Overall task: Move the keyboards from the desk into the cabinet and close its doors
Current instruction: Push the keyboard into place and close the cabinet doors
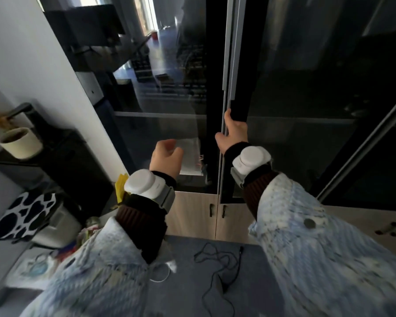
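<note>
A tall cabinet with two dark glass doors fills the view. My right hand [232, 131] grips the inner edge of the right door [306, 99], near its grey handle strip [230, 53]. The door stands slightly ajar at its lower edge. My left hand [166, 159] hovers in front of the left door [165, 99], fingers loosely curled and holding nothing. Behind that glass, on the lowest shelf, lies a white keyboard [191, 156], partly hidden by my left hand.
Below the glass doors are light wooden doors [192, 216] with small handles. A grey desk surface [192, 271] carries a loose black cable [217, 259] and a white cable. At left a black stand [62, 161] holds a cream cup [21, 143]; clutter lies below.
</note>
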Action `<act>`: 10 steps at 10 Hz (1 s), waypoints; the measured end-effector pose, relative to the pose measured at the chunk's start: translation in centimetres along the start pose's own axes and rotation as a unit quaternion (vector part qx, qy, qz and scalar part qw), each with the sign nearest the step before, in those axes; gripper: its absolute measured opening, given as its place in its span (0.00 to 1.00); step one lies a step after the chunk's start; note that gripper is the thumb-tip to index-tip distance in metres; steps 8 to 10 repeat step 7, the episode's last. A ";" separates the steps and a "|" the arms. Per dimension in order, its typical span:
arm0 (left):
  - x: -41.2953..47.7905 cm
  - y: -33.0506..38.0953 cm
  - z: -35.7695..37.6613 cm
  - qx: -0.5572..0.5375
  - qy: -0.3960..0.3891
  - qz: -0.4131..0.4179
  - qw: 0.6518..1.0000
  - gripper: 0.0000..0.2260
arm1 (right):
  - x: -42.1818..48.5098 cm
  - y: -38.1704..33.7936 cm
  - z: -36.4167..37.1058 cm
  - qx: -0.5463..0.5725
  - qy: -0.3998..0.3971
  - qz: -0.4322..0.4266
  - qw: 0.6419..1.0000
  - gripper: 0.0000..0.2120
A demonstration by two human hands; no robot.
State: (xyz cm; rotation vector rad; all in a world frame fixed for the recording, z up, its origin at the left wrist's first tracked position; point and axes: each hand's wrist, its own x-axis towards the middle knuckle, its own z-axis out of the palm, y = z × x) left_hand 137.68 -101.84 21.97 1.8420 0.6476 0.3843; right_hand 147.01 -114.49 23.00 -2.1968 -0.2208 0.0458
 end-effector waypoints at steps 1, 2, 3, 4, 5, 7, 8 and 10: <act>0.5 0.8 1.7 0.016 -0.013 0.003 1.000 0.19 | 1.4 0.3 -0.1 0.005 -0.014 -0.001 1.000 0.33; 1.1 1.5 3.0 0.030 -0.027 0.012 0.999 0.19 | 2.5 0.6 -0.2 0.008 -0.015 -0.011 1.000 0.34; 1.7 1.7 3.9 0.037 -0.034 0.011 0.999 0.19 | 3.6 0.8 -0.4 0.014 -0.017 -0.022 1.000 0.34; 2.1 1.7 4.4 0.039 -0.029 0.005 0.999 0.19 | 4.5 1.2 -0.3 0.023 -0.025 -0.025 0.999 0.34; 2.2 1.5 4.5 0.036 -0.022 -0.003 0.999 0.19 | 4.9 1.3 -0.2 0.037 -0.016 -0.025 0.999 0.34; 2.1 1.2 4.4 0.038 -0.004 -0.002 0.999 0.19 | 4.7 1.2 0.0 0.065 -0.016 -0.011 0.998 0.34; 2.1 1.2 4.4 0.038 -0.004 -0.002 0.999 0.19 | 4.7 1.2 0.0 0.065 -0.016 -0.011 0.998 0.34; 2.1 1.2 4.4 0.038 -0.004 -0.002 0.999 0.19 | 4.7 1.2 0.0 0.065 -0.016 -0.011 0.998 0.34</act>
